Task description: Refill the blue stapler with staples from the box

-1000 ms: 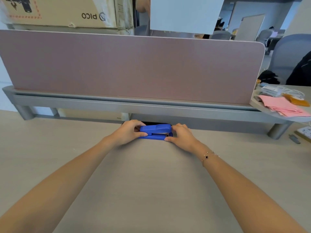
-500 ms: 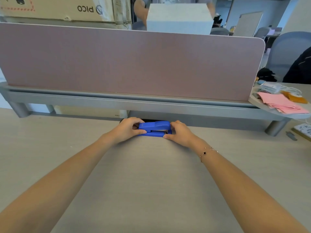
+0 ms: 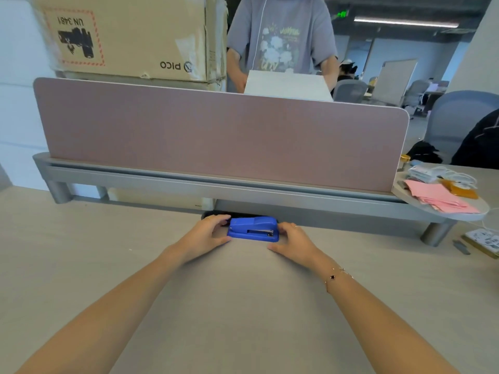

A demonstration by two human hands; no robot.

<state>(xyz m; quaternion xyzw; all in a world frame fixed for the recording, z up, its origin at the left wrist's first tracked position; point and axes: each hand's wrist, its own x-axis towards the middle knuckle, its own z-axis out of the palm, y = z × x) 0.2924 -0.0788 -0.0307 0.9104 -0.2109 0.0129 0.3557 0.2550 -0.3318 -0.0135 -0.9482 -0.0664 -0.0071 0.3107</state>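
The blue stapler [image 3: 253,229] lies closed on the light desk [image 3: 243,306], just in front of the grey riser under the divider. My left hand [image 3: 205,234] curls around its rear end, thumb and fingertips touching it. My right hand [image 3: 294,242] rests by its front end with the fingers apart and the thumb on the desk, off the stapler. A small printed box [image 3: 484,241] and a grey strip of staples [image 3: 462,247] lie at the far right of the desk.
A mauve divider panel [image 3: 216,136] on a grey riser [image 3: 229,188] closes off the back of the desk. Pink papers [image 3: 437,197] and cables lie on a round shelf at the right. A person [image 3: 280,36] stands behind the divider holding a white box. Cardboard boxes [image 3: 129,36] are stacked at the back left.
Both hands have slid off the stapler's body to its two ends, so the whole stapler shows. The camera has tilted up and the person behind the divider has lowered the white box.
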